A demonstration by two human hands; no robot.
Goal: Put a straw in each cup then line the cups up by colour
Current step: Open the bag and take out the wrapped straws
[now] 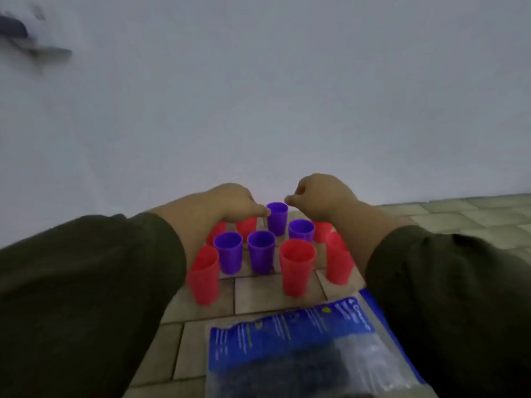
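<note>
Flanking far purple cup (277, 218) amid red cups (297, 264): left hand (230, 203) touching, right hand (323, 196) curled

Dim, flat lighting with a bluish cast; no distinct shadows or glare. Whole frame soft with motion blur. Wide-angle bending at edges. Bag (301, 346) print unreadable; upper-left dark object (26, 38) smeared.

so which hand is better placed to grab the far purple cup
Left, probably: the left hand touches the far purple cup at its side; the right hand hovers curled beside its rim, apart.
</note>
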